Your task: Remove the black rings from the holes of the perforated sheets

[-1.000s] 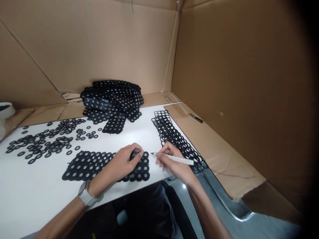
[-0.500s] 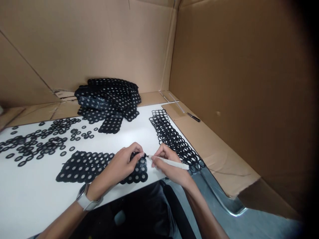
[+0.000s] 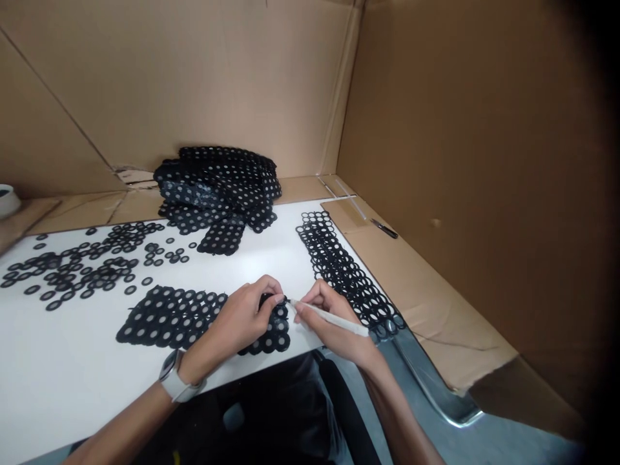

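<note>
A black sheet of joined rings with pale grey centres (image 3: 169, 318) lies on the white tabletop. My left hand (image 3: 249, 313) pinches its upper right edge between thumb and fingers, and the forearm covers part of the sheet. In my right hand (image 3: 329, 318) is a slim white pen-like tool (image 3: 346, 325), held like a pen. Its dark tip points left and meets the edge of the sheet just beside my left thumb; whether it touches a ring I cannot tell.
Loose black discs (image 3: 104, 274) are scattered at the left. Behind stands a heap of similar dotted sheets (image 3: 223, 187). An open-ring black mesh (image 3: 339, 271) overhangs the table's right edge. Small snips (image 3: 384, 228) lie on cardboard (image 3: 436, 310); cardboard walls rise behind and right. A white cup (image 3: 7, 201) is far left.
The view has shifted slightly, so the table things sit a little further right. Both hands keep their hold, and the tool's tip stays at the sheet's edge.
</note>
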A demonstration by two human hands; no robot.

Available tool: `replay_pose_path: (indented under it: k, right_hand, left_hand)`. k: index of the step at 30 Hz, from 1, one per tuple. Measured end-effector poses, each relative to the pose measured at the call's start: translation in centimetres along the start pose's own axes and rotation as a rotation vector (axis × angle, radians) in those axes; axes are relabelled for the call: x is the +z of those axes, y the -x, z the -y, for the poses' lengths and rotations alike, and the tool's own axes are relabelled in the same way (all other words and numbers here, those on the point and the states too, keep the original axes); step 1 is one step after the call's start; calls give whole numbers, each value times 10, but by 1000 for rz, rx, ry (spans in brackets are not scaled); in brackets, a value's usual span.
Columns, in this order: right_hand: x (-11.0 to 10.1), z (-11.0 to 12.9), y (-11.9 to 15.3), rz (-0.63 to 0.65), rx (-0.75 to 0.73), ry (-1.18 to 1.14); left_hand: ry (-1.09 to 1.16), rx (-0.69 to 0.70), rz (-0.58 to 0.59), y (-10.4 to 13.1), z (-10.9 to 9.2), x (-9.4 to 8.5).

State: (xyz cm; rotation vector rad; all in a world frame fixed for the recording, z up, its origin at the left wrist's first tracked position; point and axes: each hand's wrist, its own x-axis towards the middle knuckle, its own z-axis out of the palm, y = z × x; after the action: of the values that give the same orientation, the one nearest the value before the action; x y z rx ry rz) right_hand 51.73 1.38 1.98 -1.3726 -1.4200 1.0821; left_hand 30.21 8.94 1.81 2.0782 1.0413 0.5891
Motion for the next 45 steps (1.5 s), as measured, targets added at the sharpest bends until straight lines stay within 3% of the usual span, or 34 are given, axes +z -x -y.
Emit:
replay_pose_path:
  k: [9, 15, 21, 32, 35, 39, 42, 45]
  right_hand:
    - [16, 1, -4, -41, 3, 81]
    - [2, -6, 1, -62, 3, -182]
    - [5, 3, -6, 37, -152, 177]
    - [5, 8, -8, 118, -182, 263]
    - [5, 9, -11, 133, -169, 210]
    - [5, 12, -11, 127, -171, 129]
    - [11, 13, -8, 124, -172, 80]
    - [22, 13, -4, 96, -199, 70]
  left_hand:
    - [-69, 31, -69, 4, -2, -1]
    - [-3, -19, -118, 1, 5, 0]
    - [115, 62, -101, 2, 4, -1]
    - [145, 103, -47, 1, 3, -2]
    - [41, 156, -89, 3, 3, -5]
    - [-378, 283, -258, 13, -5, -8]
    - [-577, 294, -209, 24, -13, -5]
    - [-522, 241, -124, 32, -17, 0]
